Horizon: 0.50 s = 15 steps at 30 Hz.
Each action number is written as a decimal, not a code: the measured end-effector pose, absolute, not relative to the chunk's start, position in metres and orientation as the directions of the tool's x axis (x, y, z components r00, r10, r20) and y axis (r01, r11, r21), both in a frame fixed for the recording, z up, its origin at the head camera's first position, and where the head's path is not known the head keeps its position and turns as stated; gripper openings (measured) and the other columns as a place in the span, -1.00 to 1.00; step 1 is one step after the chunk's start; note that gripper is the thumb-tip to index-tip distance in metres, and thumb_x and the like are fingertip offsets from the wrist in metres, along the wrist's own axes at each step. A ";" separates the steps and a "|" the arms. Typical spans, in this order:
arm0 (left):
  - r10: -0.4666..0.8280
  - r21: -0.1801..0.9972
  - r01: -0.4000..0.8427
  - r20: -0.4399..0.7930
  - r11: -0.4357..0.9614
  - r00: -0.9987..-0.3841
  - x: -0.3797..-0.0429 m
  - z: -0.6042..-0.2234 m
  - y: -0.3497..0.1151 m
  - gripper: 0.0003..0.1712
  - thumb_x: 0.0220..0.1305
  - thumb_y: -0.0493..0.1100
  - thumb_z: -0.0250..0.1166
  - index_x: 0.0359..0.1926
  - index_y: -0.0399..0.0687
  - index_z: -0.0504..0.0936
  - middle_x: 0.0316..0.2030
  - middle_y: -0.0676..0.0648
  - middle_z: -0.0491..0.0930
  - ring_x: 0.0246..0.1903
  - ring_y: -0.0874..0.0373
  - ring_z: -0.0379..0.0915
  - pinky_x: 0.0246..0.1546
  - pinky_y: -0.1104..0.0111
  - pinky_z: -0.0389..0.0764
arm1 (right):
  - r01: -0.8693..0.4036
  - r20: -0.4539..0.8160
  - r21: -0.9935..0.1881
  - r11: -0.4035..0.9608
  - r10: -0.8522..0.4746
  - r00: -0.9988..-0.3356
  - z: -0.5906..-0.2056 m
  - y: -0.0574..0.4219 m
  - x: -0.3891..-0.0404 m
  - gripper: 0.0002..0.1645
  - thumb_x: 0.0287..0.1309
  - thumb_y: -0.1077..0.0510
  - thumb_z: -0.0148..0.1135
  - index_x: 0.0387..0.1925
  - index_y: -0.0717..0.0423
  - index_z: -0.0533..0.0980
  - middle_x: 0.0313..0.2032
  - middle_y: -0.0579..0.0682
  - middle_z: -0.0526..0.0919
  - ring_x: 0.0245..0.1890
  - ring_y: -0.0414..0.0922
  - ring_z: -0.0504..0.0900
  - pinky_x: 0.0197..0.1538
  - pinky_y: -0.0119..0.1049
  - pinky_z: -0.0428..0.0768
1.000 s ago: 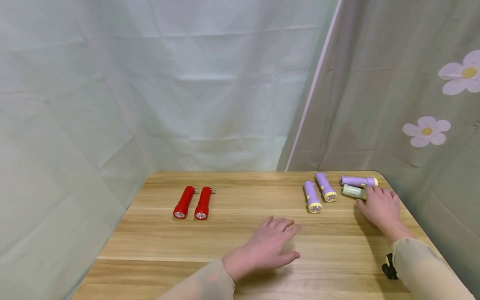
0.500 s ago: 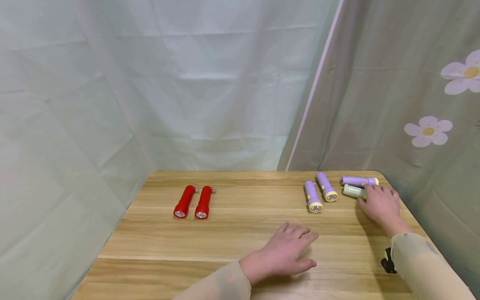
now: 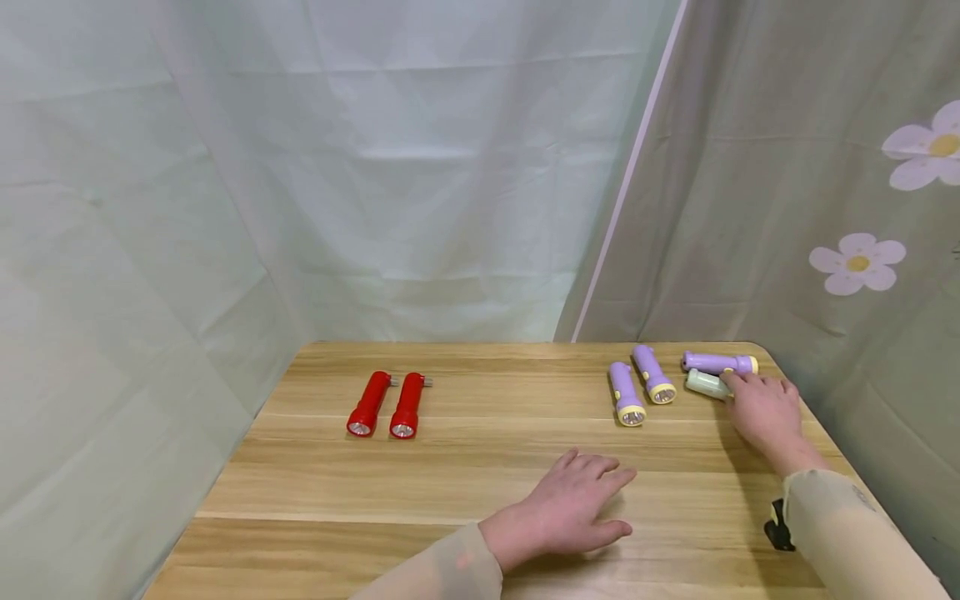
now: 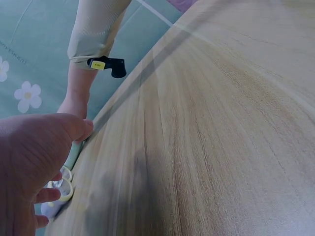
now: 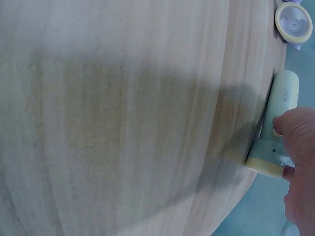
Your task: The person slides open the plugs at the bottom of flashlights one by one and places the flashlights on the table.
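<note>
In the head view my right hand (image 3: pixel 767 410) is at the back right of the table, over a pale green flashlight (image 3: pixel 706 383) that lies on its side. The right wrist view shows my thumb on the body of this green flashlight (image 5: pixel 282 101) and a finger behind its cream-rimmed head, gripping it. Just behind it lies a purple flashlight (image 3: pixel 712 362). Two more purple flashlights, one nearer (image 3: pixel 624 390) and one farther (image 3: pixel 651 372), lie to its left. My left hand (image 3: pixel 566 506) hovers low over the table front, fingers spread, holding nothing.
Two red flashlights, a left one (image 3: pixel 369 404) and a right one (image 3: pixel 407 406), lie side by side on the left of the wooden table (image 3: pixel 300 483). Curtains (image 3: pixel 450 208) hang behind the table and along both sides. A black wrist device (image 3: pixel 778 525) sits at my right sleeve.
My left hand has moved to the right across the table, then stayed nearly still. My right thumb has shifted slightly along the green flashlight, which has stayed in place.
</note>
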<state>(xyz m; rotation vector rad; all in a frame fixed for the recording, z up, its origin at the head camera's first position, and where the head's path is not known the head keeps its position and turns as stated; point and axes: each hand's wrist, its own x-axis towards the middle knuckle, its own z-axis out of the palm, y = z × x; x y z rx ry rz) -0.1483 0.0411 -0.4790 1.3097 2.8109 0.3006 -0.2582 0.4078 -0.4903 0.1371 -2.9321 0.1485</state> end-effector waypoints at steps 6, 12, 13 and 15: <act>0.760 0.181 0.755 0.055 0.631 -0.648 -0.148 -0.480 0.041 -0.20 0.43 0.40 0.08 0.57 0.27 0.22 0.44 0.09 0.30 0.43 0.15 0.20 0.45 0.02 0.15 | -0.133 0.247 -0.083 0.988 -0.109 -0.963 -0.491 0.406 -0.253 -0.52 0.22 0.19 0.28 0.17 0.24 0.51 0.09 0.42 0.54 0.05 0.49 0.43 0.11 0.47 0.15; 0.771 0.140 0.768 0.045 0.625 -0.636 -0.144 -0.480 0.044 -0.17 0.41 0.40 0.11 0.57 0.29 0.19 0.45 0.10 0.28 0.43 0.15 0.18 0.45 0.00 0.15 | -0.156 0.278 -0.066 0.986 -0.132 -0.952 -0.492 0.405 -0.243 -0.52 0.20 0.14 0.28 0.12 0.26 0.54 -0.08 0.40 0.60 -0.07 0.46 0.50 0.11 0.45 0.18; 0.774 0.131 0.772 0.045 0.622 -0.632 -0.144 -0.481 0.045 -0.17 0.41 0.40 0.12 0.57 0.30 0.20 0.45 0.11 0.28 0.43 0.15 0.18 0.45 0.01 0.15 | -0.159 0.279 -0.066 0.985 -0.134 -0.951 -0.492 0.404 -0.240 -0.52 0.20 0.13 0.29 0.11 0.27 0.54 -0.10 0.39 0.61 -0.09 0.46 0.51 0.12 0.45 0.18; 0.780 0.114 0.779 0.048 0.616 -0.624 -0.143 -0.482 0.046 -0.18 0.40 0.40 0.12 0.57 0.29 0.20 0.44 0.11 0.29 0.43 0.15 0.19 0.44 0.01 0.17 | -0.165 0.282 -0.065 0.984 -0.140 -0.949 -0.491 0.403 -0.236 -0.52 0.19 0.11 0.30 0.09 0.27 0.54 -0.15 0.37 0.62 -0.14 0.44 0.54 0.12 0.45 0.18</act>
